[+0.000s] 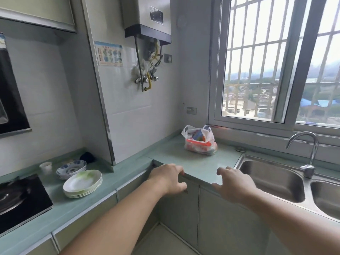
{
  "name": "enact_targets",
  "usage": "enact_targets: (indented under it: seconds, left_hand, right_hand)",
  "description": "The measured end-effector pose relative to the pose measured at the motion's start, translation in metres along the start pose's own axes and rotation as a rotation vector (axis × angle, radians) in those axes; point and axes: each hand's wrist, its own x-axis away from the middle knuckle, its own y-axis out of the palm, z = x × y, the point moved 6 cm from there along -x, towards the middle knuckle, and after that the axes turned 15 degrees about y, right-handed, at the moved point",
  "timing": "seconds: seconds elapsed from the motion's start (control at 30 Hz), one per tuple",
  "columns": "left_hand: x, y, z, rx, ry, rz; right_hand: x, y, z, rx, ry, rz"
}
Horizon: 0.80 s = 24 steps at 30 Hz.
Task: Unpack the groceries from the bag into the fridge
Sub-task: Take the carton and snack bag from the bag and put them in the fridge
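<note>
Our bag (200,141) sits on the desk (193,162) in the corner below the window (276,70), well apart from both hands and not yet touched. It is thin, translucent plastic, stuffed with colourful packets, its handles standing loose. We judge the main risk is grabbing one handle only: the bag would tip and spill packets across the desk or into the sink (272,179) just beside it. No fridge is in view, so we would have to carry it away, and the thin plastic could tear.

Both arms stretch forward. Our left hand (168,178) hangs over the desk's front edge, fingers loosely curled, holding nothing. Our right hand (233,184) hovers likewise, fingers relaxed and empty.
</note>
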Motion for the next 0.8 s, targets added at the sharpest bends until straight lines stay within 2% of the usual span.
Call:
enact_targets:
  seconds: [0.13, 0.4, 0.8]
  left_hand:
    - [-0.070, 0.004, -0.029, -0.038, -0.030, -0.055]
    - [-0.202, 0.018, -0.066, -0.044, -0.010, -0.107]
    - [-0.376, 0.058, -0.152, 0.018, 0.107, -0.081]
  right_hand:
    - [-0.078, 0.022, -0.023, 0.001, -0.072, 0.011]
    - [-0.205, 0.053, -0.036, -0.099, -0.082, -0.057]
    - [-0.366, 0.095, -0.052, -0.040, -0.068, -0.099]
